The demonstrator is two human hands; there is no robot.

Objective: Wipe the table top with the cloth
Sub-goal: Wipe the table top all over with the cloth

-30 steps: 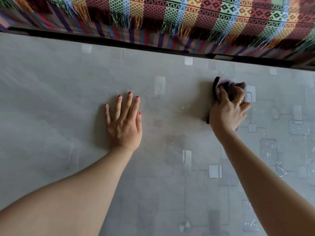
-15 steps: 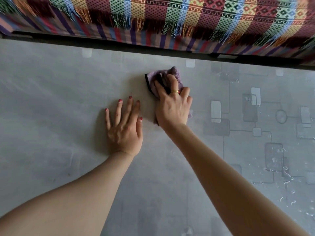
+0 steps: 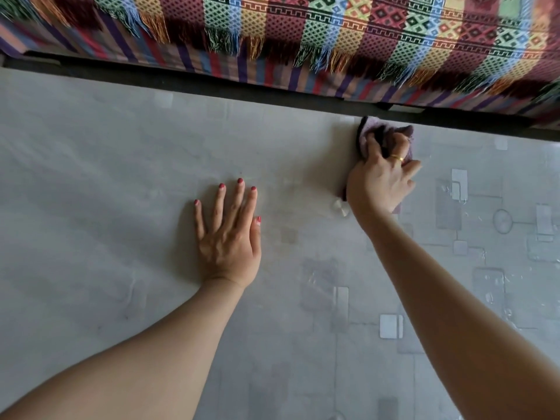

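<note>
A grey table top (image 3: 106, 183) with a faint pattern of squares fills the head view. My right hand (image 3: 378, 180) grips a bunched purple cloth (image 3: 368, 130) and presses it on the table close to the far edge, right of centre. Most of the cloth is hidden under my palm and fingers. My left hand (image 3: 230, 234) lies flat on the table near the middle, fingers straight and spread, holding nothing.
Beyond the table's far edge hangs a colourful woven blanket with fringe (image 3: 333, 34) over striped fabric, with a dark gap (image 3: 212, 83) between it and the table. Wet streaks and droplets (image 3: 497, 286) shine on the right part of the surface.
My right hand has swept the cloth from beside my left hand back to the right and farther toward the far edge. My left hand has stayed flat in place.
</note>
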